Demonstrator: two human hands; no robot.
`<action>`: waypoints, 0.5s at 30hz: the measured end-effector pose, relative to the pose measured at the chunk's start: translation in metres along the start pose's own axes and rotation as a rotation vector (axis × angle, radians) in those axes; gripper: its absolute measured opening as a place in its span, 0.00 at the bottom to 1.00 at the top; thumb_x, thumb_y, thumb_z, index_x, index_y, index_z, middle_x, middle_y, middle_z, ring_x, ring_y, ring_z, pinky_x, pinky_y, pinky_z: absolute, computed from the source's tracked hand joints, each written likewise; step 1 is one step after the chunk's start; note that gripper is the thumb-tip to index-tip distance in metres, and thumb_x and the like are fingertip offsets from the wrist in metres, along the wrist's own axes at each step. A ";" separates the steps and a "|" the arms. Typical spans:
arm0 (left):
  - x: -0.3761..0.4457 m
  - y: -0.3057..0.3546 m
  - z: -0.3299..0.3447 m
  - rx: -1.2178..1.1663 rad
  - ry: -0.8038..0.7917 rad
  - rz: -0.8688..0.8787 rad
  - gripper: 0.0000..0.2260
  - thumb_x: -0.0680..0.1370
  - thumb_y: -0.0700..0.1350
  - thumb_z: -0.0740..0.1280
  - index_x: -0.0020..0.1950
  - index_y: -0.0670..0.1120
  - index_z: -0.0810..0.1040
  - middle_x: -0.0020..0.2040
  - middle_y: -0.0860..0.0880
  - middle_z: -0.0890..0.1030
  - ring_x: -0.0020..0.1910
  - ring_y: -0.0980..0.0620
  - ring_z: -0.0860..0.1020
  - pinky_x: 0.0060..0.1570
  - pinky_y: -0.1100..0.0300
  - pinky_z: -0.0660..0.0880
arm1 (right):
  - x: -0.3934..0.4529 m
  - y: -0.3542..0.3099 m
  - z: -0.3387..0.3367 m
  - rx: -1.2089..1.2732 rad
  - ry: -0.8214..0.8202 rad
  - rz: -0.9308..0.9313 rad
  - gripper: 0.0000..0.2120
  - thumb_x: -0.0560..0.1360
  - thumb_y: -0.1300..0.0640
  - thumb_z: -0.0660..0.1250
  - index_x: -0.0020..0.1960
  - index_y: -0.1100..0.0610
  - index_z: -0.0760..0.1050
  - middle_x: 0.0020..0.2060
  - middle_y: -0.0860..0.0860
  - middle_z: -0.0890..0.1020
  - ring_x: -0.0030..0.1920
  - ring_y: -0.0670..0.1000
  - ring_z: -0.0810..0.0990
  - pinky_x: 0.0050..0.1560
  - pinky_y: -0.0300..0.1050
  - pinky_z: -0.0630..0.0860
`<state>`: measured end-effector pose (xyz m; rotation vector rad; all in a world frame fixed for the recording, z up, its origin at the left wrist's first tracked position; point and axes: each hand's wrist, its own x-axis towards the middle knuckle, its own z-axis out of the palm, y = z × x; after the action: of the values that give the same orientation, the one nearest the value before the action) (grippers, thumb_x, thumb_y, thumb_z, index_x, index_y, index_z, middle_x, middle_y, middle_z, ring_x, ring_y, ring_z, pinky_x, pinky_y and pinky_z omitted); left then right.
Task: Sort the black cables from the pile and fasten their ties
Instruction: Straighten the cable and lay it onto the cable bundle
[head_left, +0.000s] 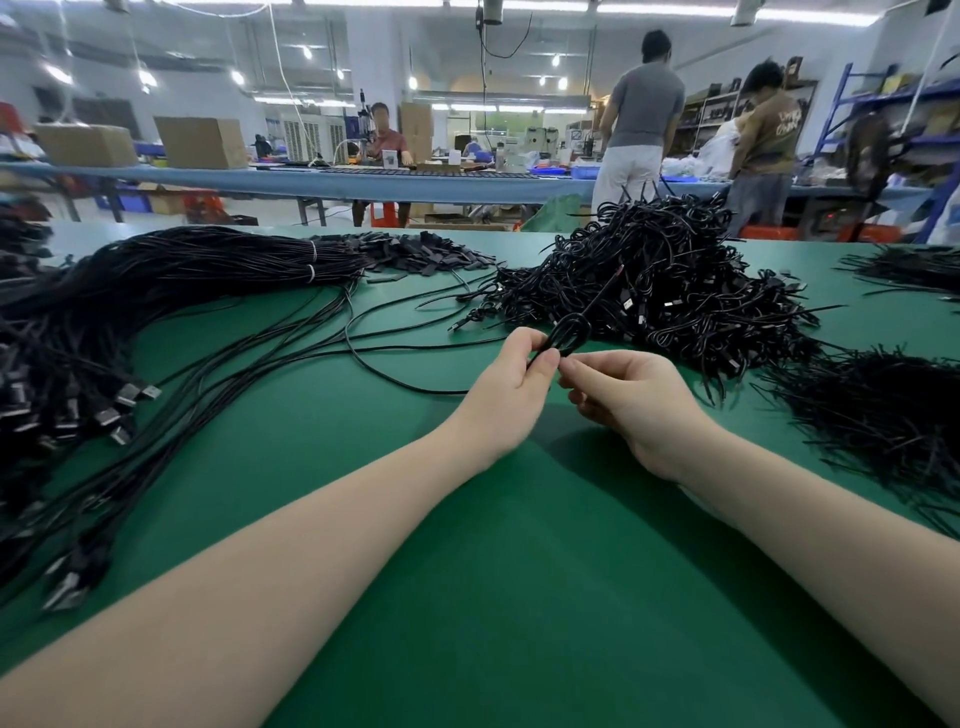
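Cable coil (569, 336), a small loop of thin, glossy black cord, is held just above the green table mat (467, 571), in front of the tangled pile (649, 280). Left hand (511, 387) pinches the loop between thumb and curled fingers; right hand (631, 400) pinches it at the meeting point. Judged step: fastening the tie (602, 293), a stiff thin strip projecting upward. Next move likely requires wrapping it tightly around the coil.

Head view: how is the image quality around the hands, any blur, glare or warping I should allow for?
Head view: left hand and right hand are sharp, pinching a coiled black cable; soft shadows on the green table; mild sheen at its far edge; wide-angle bending stretches the forearms and curves the edges; ceiling lights blow out; background people look softer.
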<state>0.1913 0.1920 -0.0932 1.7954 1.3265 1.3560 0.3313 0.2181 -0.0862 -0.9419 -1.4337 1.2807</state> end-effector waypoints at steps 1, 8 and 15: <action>0.000 0.000 0.000 0.006 0.004 0.003 0.07 0.84 0.46 0.56 0.47 0.54 0.66 0.37 0.56 0.71 0.30 0.68 0.68 0.34 0.74 0.66 | 0.000 0.000 -0.001 -0.045 -0.006 -0.017 0.02 0.73 0.58 0.72 0.42 0.56 0.83 0.33 0.48 0.83 0.32 0.45 0.76 0.36 0.37 0.75; 0.002 0.000 0.004 0.079 0.054 -0.063 0.06 0.83 0.50 0.56 0.53 0.49 0.68 0.40 0.56 0.74 0.39 0.60 0.72 0.40 0.67 0.68 | -0.002 -0.006 0.001 -0.739 0.125 -0.411 0.07 0.74 0.58 0.70 0.38 0.51 0.80 0.31 0.42 0.81 0.33 0.38 0.77 0.36 0.27 0.70; 0.000 0.004 0.002 0.006 0.025 -0.172 0.27 0.80 0.60 0.56 0.32 0.43 0.78 0.36 0.48 0.83 0.36 0.52 0.76 0.43 0.56 0.72 | -0.004 -0.002 -0.003 -0.820 0.200 -0.478 0.05 0.74 0.61 0.68 0.39 0.56 0.80 0.31 0.43 0.79 0.32 0.42 0.75 0.33 0.38 0.70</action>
<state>0.1943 0.1908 -0.0901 1.6315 1.4638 1.2857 0.3354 0.2149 -0.0852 -1.1033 -1.9026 0.2112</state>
